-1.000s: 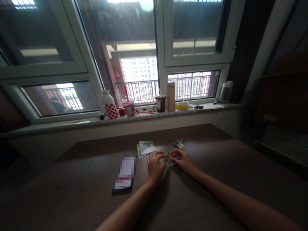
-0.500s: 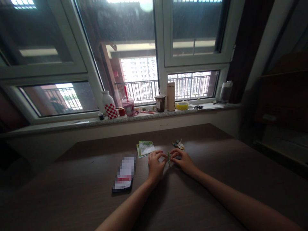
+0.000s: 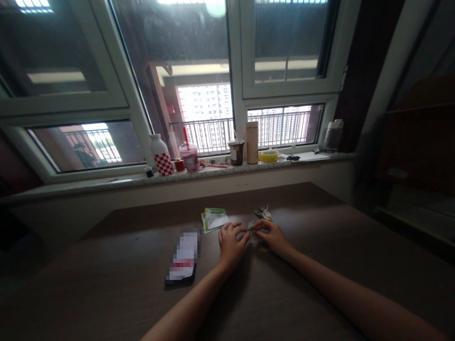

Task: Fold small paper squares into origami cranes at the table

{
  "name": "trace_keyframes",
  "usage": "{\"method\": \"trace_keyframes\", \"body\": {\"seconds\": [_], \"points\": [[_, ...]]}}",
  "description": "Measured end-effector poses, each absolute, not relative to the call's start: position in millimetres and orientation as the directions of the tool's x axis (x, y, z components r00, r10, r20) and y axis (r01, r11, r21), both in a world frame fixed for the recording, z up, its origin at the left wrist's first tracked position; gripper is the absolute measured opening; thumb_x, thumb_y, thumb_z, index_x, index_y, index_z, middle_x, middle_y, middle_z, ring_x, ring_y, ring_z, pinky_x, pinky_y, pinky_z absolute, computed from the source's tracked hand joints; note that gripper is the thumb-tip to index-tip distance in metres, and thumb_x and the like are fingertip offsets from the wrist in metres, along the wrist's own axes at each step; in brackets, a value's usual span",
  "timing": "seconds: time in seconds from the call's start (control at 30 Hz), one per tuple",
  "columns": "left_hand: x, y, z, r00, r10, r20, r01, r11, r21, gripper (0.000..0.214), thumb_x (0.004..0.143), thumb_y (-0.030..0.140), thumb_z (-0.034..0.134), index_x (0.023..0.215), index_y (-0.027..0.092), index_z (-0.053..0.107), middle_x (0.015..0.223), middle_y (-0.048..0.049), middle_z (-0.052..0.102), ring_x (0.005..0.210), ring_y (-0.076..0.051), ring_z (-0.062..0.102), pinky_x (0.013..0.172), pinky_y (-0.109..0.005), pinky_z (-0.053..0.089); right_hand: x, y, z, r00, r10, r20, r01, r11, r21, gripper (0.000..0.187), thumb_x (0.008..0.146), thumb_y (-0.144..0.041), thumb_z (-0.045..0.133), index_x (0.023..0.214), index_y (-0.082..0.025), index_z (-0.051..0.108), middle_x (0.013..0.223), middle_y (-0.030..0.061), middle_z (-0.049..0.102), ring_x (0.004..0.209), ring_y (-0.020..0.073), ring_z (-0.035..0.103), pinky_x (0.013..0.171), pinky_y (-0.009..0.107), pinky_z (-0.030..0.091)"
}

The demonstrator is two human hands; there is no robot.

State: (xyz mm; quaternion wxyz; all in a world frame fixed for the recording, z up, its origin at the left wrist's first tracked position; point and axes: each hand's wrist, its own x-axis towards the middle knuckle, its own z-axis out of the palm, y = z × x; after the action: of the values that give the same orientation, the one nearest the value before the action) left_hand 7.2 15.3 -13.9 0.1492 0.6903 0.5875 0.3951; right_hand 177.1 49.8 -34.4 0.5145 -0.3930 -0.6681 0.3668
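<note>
A small folded piece of green and white paper [image 3: 250,225] stands between my two hands above the dark table [image 3: 142,241]. My left hand [image 3: 232,241] pinches its left side between thumb and forefinger. From the right, my right hand [image 3: 270,235] grips the other side with its fingertips. Its exact folded shape is too small to make out. Just beyond my right hand lie several folded paper pieces [image 3: 263,213] in a small heap. Flat green and white printed sheets [image 3: 214,219] rest behind my left hand.
A phone [image 3: 183,255] with a blurred screen lies left of my left forearm. On the windowsill [image 3: 213,171] stand a checkered bottle [image 3: 161,156], a pink drink cup [image 3: 189,156], a dark drink cup [image 3: 236,152], a tan flask [image 3: 252,143], yellow tape [image 3: 269,157] and scissors [image 3: 293,157].
The folded paper has turned between my fingers, from a narrow upright edge to a tilted, wider face. My fingers have shifted slightly on it; both forearms stay nearly in place.
</note>
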Motion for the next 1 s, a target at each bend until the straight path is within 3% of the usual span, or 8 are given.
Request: {"method": "trace_keyframes", "body": {"seconds": [0.27, 0.5, 0.67, 1.0], "points": [[6.5, 16.8, -16.3, -0.032, 0.92, 0.39, 0.666, -0.271, 0.695, 0.007, 0.079, 0.03, 0.07, 0.076, 0.026, 0.075, 0.12, -0.0033, 0.065, 0.122, -0.028, 0.045, 0.108, -0.049, 0.031, 176.8, 37.2, -24.6, -0.167, 0.839, 0.518, 0.328, 0.542, -0.774, 0.007, 0.08, -0.028, 0.064, 0.082, -0.022, 0.068, 0.092, 0.0047, 0.071, 0.094, 0.0229, 0.063, 0.093, 0.039, 0.045], [4.2, 20.9, -21.4, -0.06, 0.915, 0.398, 0.641, -0.27, 0.718, 0.007, 0.078, 0.028, 0.071, 0.073, 0.024, 0.074, 0.12, -0.0041, 0.066, 0.122, -0.026, 0.046, 0.108, -0.047, 0.033, 179.2, 38.9, -24.5, -0.238, 0.865, 0.441, 0.25, 0.494, -0.833, 0.015, 0.078, -0.035, 0.066, 0.08, -0.021, 0.07, 0.086, 0.0038, 0.073, 0.09, 0.0227, 0.065, 0.089, 0.035, 0.046], [4.0, 20.6, -19.7, -0.049, 0.914, 0.403, 0.651, -0.277, 0.707, 0.008, 0.078, 0.031, 0.073, 0.074, 0.024, 0.075, 0.119, -0.0044, 0.066, 0.12, -0.027, 0.047, 0.107, -0.047, 0.034, 181.5, 40.4, -22.9, -0.234, 0.905, 0.355, 0.175, 0.399, -0.9, 0.033, 0.084, -0.047, 0.056, 0.077, -0.018, 0.072, 0.086, 0.0066, 0.074, 0.087, 0.0244, 0.066, 0.085, 0.036, 0.047], [4.9, 19.6, -19.6, -0.02, 0.919, 0.394, 0.658, -0.284, 0.697, 0.004, 0.076, 0.03, 0.074, 0.074, 0.027, 0.076, 0.122, -0.0028, 0.065, 0.122, -0.027, 0.045, 0.109, -0.049, 0.031, 178.6, 45.2, -28.8, -0.136, 0.928, 0.347, 0.185, 0.368, -0.911, 0.031, 0.065, -0.046, 0.077, 0.072, -0.02, 0.062, 0.079, 0.0031, 0.07, 0.082, 0.0218, 0.066, 0.083, 0.035, 0.049]]}}
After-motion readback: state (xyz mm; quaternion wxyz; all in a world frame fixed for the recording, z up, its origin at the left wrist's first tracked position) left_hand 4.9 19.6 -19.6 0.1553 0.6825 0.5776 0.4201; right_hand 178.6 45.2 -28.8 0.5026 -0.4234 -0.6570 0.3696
